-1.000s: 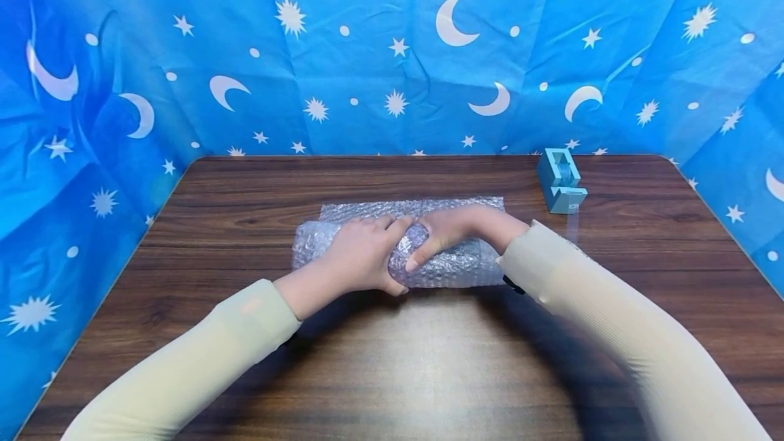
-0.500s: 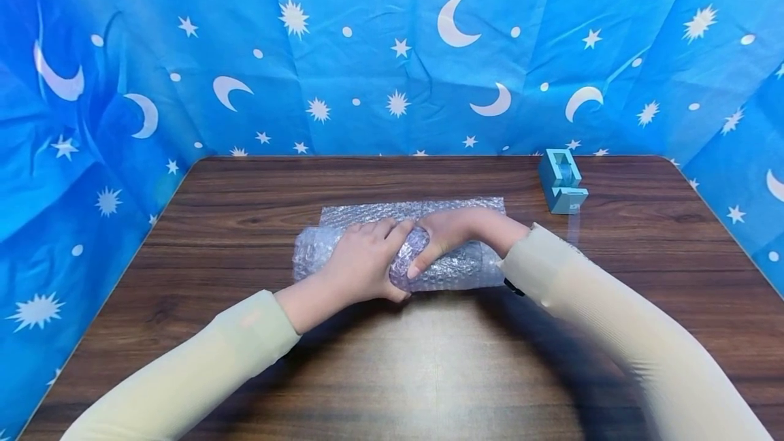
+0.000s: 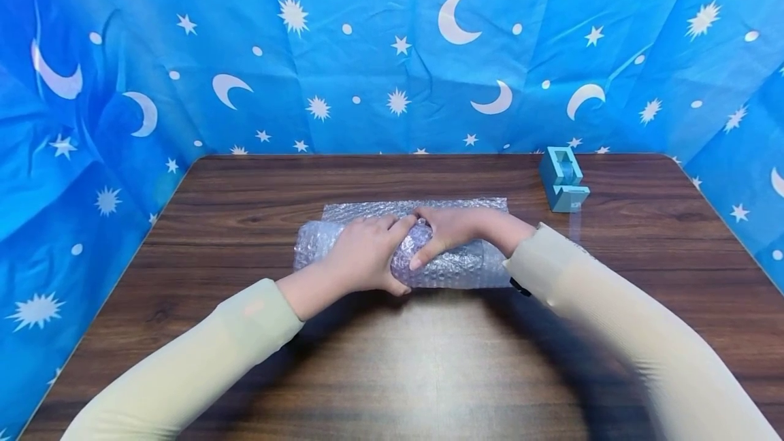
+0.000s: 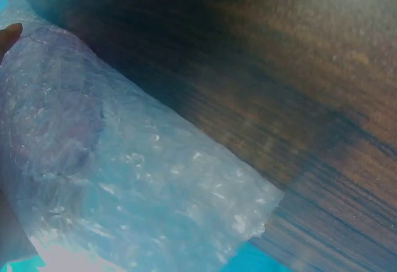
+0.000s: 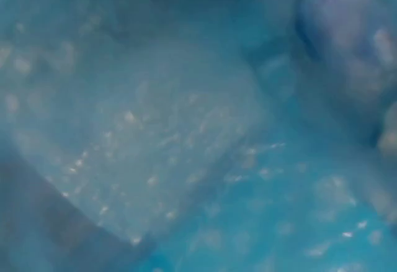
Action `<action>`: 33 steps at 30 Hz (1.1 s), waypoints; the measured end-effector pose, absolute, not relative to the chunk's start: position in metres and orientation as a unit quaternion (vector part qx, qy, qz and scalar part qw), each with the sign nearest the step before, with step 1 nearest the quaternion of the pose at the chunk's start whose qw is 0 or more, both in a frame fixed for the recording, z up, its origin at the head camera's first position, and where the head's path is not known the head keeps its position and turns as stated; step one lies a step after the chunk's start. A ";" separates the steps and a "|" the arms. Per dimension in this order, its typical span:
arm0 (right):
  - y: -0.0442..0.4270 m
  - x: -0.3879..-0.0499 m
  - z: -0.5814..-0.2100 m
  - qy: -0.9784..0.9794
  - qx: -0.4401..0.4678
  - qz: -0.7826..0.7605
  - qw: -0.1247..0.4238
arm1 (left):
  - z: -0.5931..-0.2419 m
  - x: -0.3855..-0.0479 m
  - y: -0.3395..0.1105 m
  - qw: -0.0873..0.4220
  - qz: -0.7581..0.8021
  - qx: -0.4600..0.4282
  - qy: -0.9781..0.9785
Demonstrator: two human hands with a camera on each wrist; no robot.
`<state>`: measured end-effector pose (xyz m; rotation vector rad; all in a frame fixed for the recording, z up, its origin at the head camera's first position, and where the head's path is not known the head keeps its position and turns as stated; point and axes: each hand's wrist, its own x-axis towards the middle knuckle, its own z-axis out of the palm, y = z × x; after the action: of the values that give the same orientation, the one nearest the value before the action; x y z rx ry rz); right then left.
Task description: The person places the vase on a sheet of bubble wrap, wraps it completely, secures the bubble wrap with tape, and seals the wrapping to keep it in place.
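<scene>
A sheet of bubble wrap (image 3: 456, 264) lies on the table, rolled around a rounded, faintly purple thing whose kind I cannot tell. My left hand (image 3: 367, 250) holds the roll from the left, fingers over its top and thumb at the near side. From the right, my right hand (image 3: 453, 229) grips the same bulge, its thumb on the near face. Some right fingers are hidden behind the roll. In the left wrist view the bubble wrap (image 4: 167, 172) stretches loosely past the bulge, a fingertip at the left edge. Blur covers the bubble wrap (image 5: 161, 141) in the right wrist view.
A light blue tape dispenser (image 3: 562, 182) stands at the back right, a strip of clear tape (image 3: 574, 226) hanging from its front. The wooden table (image 3: 398, 359) meets a blue curtain with moons and stars (image 3: 367, 53) at the back and sides.
Both hands keep their hold on the bubble wrap with hardly any movement. The right hand's fingers have shifted slightly at the top of the bulge.
</scene>
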<state>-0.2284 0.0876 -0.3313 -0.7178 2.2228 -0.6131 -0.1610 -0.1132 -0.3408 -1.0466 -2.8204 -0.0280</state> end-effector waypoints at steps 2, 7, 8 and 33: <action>0.088 -0.229 -0.330 0.868 -0.275 -0.229 0.345 | -0.339 -0.163 -0.113 0.052 -0.012 -0.344 -0.938; 0.087 -0.227 -0.325 0.892 -0.282 -0.184 0.300 | -0.334 -0.168 -0.113 0.017 -0.025 -0.333 -0.943; 0.087 -0.225 -0.323 0.898 -0.280 -0.176 0.291 | -0.333 -0.168 -0.113 0.010 -0.028 -0.330 -0.943; 0.091 -0.176 -0.320 0.937 -0.314 -0.153 0.005 | -0.321 -0.190 -0.104 -0.106 -0.026 -0.300 -0.948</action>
<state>-0.1761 0.0907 -0.3201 -0.9836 2.9348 -0.4786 -0.1902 -0.1038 -0.3209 -1.0129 -3.1961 -0.0887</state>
